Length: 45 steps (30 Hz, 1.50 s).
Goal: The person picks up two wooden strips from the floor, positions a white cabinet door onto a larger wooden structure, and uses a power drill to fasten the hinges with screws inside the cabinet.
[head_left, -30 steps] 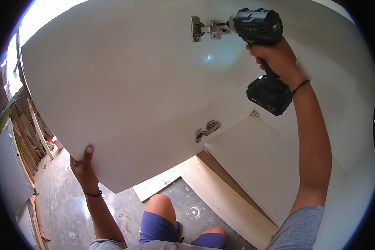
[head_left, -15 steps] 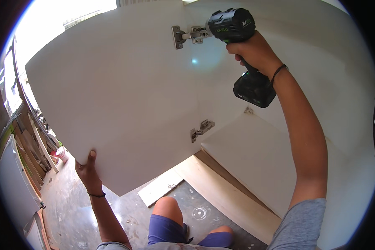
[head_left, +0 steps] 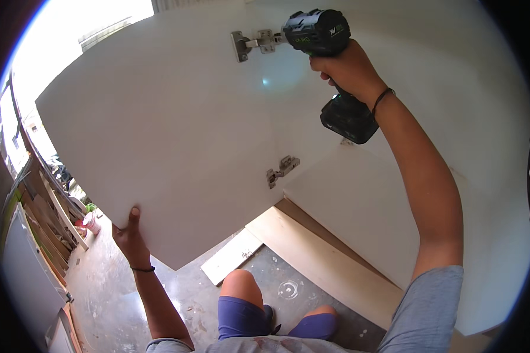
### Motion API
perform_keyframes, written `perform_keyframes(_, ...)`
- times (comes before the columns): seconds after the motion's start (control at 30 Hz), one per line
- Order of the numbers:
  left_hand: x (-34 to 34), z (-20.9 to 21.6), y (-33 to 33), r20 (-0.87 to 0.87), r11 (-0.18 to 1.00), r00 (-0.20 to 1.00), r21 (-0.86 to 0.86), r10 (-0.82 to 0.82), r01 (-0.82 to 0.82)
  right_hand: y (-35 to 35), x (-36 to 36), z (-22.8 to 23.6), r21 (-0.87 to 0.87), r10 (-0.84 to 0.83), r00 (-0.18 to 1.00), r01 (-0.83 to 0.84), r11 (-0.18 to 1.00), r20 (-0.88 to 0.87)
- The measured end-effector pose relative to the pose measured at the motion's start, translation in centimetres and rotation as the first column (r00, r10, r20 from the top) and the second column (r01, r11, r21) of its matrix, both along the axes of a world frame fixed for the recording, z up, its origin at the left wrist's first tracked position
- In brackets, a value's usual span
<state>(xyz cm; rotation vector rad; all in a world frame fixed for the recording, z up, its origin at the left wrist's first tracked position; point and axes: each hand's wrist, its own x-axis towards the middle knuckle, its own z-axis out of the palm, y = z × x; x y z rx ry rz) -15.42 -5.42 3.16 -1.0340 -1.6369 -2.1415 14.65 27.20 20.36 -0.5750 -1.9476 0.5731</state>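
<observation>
A white cabinet door (head_left: 159, 129) stands swung out from a white cabinet. My left hand (head_left: 131, 238) grips the door's lower outer edge, thumb on the inner face and fingers hidden behind. In my right hand (head_left: 354, 72) is a black cordless drill (head_left: 318, 33), held by its handle, its nose against the upper hinge (head_left: 254, 42). The bit's tip is hard to make out there. Its lamp throws a bluish spot on the white panel below. Farther down the door sits the lower hinge (head_left: 282, 170), reaching toward the cabinet's side.
Under the door, a pale wooden board (head_left: 232, 256) lies on the grey floor (head_left: 188, 288) beside the cabinet's wooden base (head_left: 324, 259). Planks and panels (head_left: 47, 217) lean at the left, near a pinkish bucket (head_left: 91, 223). The cabinet bottom (head_left: 359, 200) spreads out below the drill.
The whole view has shifted slightly, so door, hinges and drill appear a little up and left. Both hands keep their grips, and the drill stays at the upper hinge.
</observation>
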Motion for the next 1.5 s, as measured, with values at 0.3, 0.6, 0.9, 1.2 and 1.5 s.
perform_keyframes(0.3,0.1,-0.3,0.9,0.063,0.998,0.998,0.053,-0.026,0.023,-2.4,9.0,-11.9,-0.382,-0.126,0.96,0.022,0.924,-0.251)
perform_keyframes(0.6,-1.2,-0.4,0.1,0.004,0.997,0.997,0.02,-0.081,0.081,-0.6,14.1,-18.7,-0.505,-0.353,0.856,0.13,0.853,-0.377)
perform_keyframes(0.9,-1.3,-0.3,-0.6,-0.001,0.998,0.999,-0.025,-0.049,0.049,-2.0,13.8,-19.1,-0.469,-0.331,0.897,0.168,0.867,-0.291)
perform_keyframes(1.2,-2.5,-1.0,-1.2,-0.039,0.995,0.996,-0.059,-0.081,0.078,-2.6,14.3,-19.9,-0.45,-0.493,0.853,0.378,0.809,-0.17)
perform_keyframes(1.5,-3.0,-2.0,-1.5,0.002,0.975,0.975,0.001,-0.223,0.223,-3.7,13.7,-19.8,-0.331,-0.557,0.83,0.536,0.777,0.036)
